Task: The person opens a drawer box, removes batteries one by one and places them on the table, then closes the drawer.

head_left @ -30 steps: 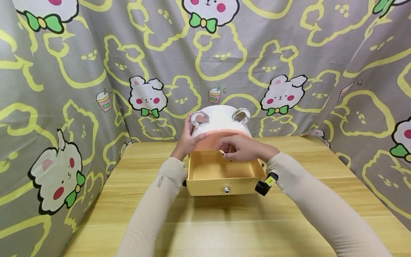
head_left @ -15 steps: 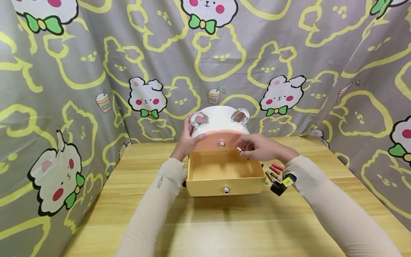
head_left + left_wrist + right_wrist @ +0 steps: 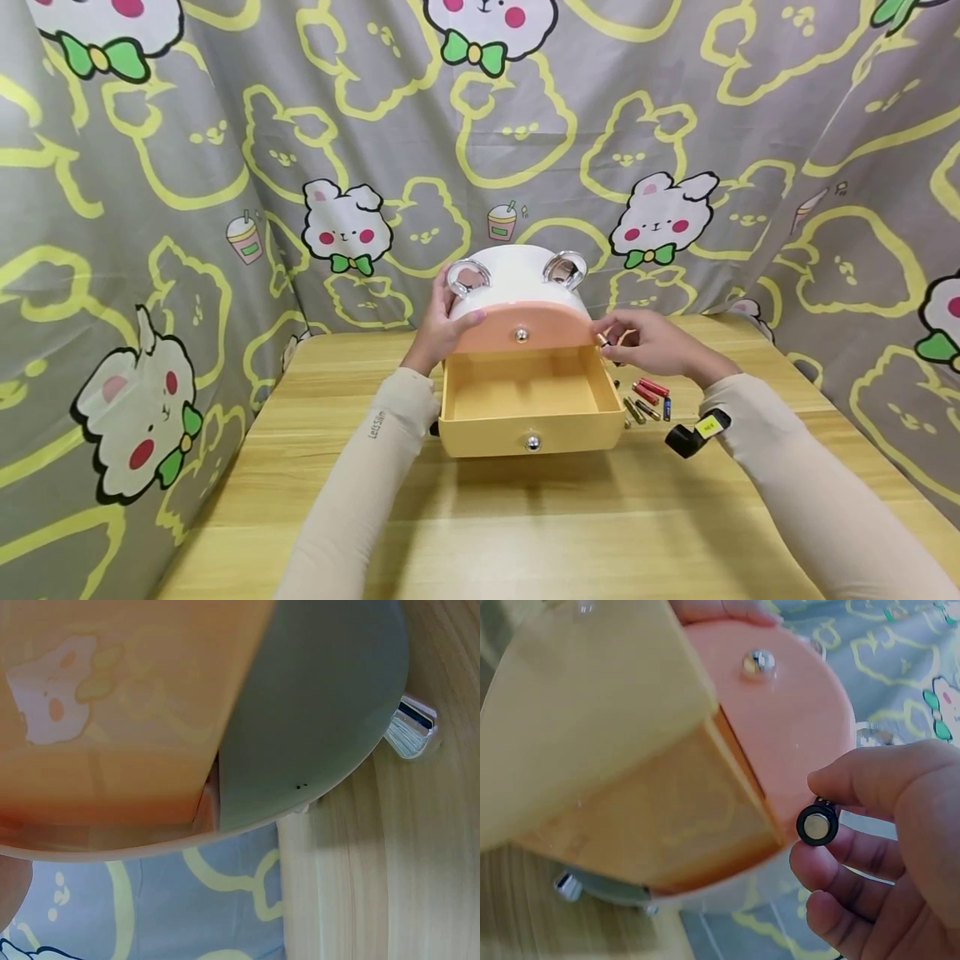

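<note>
A small drawer box (image 3: 510, 279) with a white top and two silver ear-shaped rings stands on the table. Its peach upper drawer (image 3: 487, 332) is closed; the yellow lower drawer (image 3: 487, 437) is pulled out. My left hand (image 3: 437, 327) grips the box's left side, thumb on the peach front and the other fingers partly hidden behind. Right of the box, my right hand (image 3: 656, 343) pinches a battery (image 3: 817, 826) between thumb and fingers. The battery's round end, with a black rim, faces the right wrist camera. Near that hand lie several batteries (image 3: 647, 393) coloured red, gold and blue.
The wooden table (image 3: 480, 533) extends around the box. A grey curtain (image 3: 450, 125) with rabbit prints hangs behind and along both sides. Silver knobs (image 3: 533, 442) stick out from the drawer fronts.
My right hand has moved right, from in front of the peach drawer to beside the box, with the battery in its fingers. The batteries on the table have come into view. My left hand stays put.
</note>
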Tool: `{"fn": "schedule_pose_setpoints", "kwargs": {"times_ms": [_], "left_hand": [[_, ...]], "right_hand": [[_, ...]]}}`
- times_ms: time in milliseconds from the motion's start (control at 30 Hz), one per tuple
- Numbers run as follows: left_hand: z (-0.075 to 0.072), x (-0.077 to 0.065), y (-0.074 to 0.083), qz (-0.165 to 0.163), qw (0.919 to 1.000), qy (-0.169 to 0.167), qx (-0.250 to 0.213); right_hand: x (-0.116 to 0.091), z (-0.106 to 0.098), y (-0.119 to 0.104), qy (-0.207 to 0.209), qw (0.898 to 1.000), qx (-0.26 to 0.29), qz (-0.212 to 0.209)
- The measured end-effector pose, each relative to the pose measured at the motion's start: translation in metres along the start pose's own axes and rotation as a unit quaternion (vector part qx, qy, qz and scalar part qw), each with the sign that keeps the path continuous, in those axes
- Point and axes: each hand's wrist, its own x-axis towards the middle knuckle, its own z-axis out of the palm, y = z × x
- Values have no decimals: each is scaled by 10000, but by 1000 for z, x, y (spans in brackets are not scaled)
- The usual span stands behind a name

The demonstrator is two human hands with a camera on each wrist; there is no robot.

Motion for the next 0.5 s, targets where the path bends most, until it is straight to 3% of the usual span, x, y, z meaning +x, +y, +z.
{"fn": "schedule_pose_setpoints", "kwargs": {"times_ms": [500], "left_hand": [[0, 0, 3, 6, 10000, -2, 73]], "right_hand": [[-24, 2, 65, 620, 9958, -25, 674]]}}
